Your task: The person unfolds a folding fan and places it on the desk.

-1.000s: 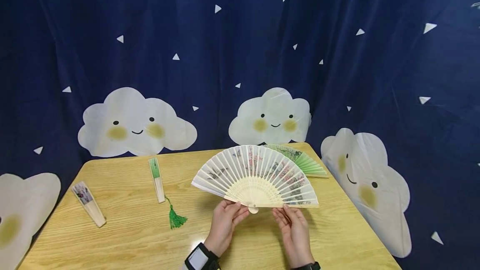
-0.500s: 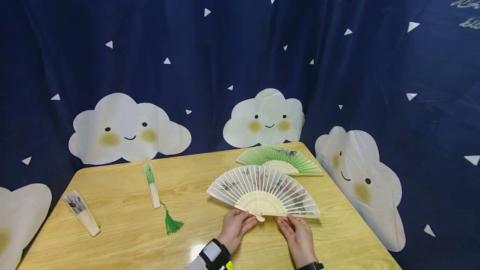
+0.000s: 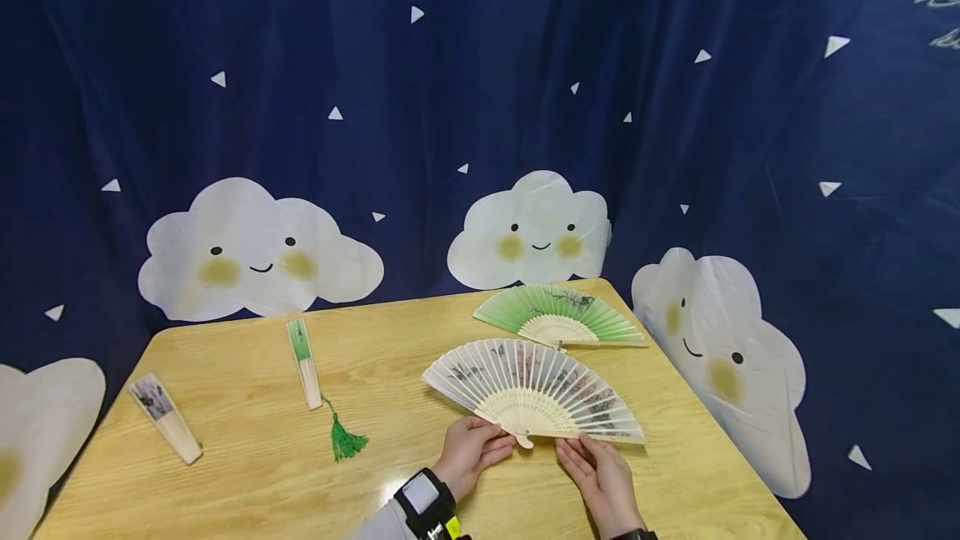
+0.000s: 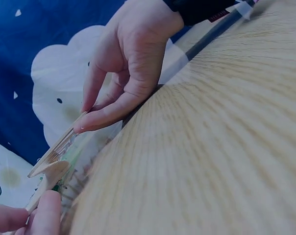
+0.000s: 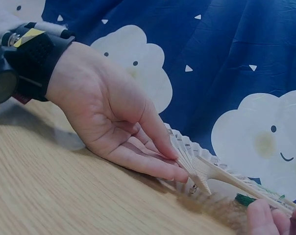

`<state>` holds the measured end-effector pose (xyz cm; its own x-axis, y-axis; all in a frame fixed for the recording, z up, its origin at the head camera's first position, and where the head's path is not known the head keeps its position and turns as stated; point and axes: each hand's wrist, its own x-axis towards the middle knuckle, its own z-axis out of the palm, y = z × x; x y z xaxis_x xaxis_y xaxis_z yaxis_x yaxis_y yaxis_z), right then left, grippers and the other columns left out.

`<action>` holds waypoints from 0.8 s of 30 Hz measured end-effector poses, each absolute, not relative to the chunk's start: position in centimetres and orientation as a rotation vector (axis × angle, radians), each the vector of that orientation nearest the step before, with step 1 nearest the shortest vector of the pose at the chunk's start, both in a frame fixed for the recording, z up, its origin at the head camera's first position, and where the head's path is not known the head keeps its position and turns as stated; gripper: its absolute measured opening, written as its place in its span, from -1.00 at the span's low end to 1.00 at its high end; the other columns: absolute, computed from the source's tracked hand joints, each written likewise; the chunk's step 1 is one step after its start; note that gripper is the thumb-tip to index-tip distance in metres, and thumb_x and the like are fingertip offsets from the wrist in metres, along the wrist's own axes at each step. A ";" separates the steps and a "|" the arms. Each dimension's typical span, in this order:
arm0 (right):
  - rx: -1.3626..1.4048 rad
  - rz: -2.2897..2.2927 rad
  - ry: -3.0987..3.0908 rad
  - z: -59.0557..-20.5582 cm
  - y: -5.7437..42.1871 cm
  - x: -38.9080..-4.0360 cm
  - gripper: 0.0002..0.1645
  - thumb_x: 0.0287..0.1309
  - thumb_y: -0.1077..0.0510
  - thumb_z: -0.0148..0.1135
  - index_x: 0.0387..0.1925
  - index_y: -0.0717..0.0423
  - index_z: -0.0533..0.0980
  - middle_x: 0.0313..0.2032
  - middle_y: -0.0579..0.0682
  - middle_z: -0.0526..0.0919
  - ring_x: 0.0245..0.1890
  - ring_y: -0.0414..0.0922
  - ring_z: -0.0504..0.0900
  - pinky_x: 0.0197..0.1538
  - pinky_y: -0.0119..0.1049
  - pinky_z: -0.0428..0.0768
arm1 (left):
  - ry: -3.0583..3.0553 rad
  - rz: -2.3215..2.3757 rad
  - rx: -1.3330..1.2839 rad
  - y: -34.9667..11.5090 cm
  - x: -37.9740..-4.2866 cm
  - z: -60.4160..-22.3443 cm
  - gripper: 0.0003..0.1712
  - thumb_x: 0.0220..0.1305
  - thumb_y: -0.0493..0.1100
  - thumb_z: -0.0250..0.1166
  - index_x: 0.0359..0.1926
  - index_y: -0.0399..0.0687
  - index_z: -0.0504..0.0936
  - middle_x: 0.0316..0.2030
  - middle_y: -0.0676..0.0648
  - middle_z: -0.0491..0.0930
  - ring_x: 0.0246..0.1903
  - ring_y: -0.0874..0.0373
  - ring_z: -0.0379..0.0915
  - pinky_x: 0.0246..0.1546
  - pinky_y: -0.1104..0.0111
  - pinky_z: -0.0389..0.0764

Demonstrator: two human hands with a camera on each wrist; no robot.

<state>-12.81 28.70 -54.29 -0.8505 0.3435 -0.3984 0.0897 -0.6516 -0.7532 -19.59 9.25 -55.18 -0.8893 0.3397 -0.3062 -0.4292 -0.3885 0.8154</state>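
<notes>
White fan (image 3: 528, 390) was spread over the right half of the desk (image 3: 247, 448), just nearer the person than the open green fan (image 3: 562, 315). Arc pointed away toward the curtain (image 3: 420, 98), pivot back toward the person. Long axis ran left to right, right tip nearer the person. Couldn't tell if it touched the desk.

Left hand (image 3: 467, 455) came in from lower left, fingers angled up-right, thumb on top, pinching the fan beside the pivot. Right hand (image 3: 606, 477) came in from lower right, fingers angled up-left, thumb and fingers pinching the right-hand guard stick.

Far left: two folded fans (image 3: 303, 365), one with a green tassel (image 3: 347, 442), well apart from both hands.
</notes>
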 end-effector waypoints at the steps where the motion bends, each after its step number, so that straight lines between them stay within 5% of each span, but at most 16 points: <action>1: -0.786 2.615 -1.233 -54.3 28.8 -12.9 -0.82 0.26 0.28 0.02 -0.17 0.27 0.25 -0.41 0.12 0.60 -0.23 0.00 0.65 -0.03 -0.13 0.56 | 1.386 2.278 -0.128 9.3 -19.7 -55.1 -0.82 0.20 -0.43 0.10 -0.20 -0.50 0.35 -0.35 -0.33 0.62 -0.33 -0.03 0.62 -0.28 0.21 0.63; 24: -0.755 2.648 -1.260 -54.1 28.8 -13.5 -0.78 0.33 0.26 -0.15 -0.11 0.36 0.29 -0.32 0.18 0.56 -0.24 0.09 0.64 -0.08 -0.07 0.58 | 1.449 2.223 -0.183 9.7 -20.8 -54.5 -0.76 0.21 -0.43 0.06 -0.12 -0.55 0.41 -0.34 -0.34 0.62 -0.34 -0.04 0.62 -0.28 0.18 0.63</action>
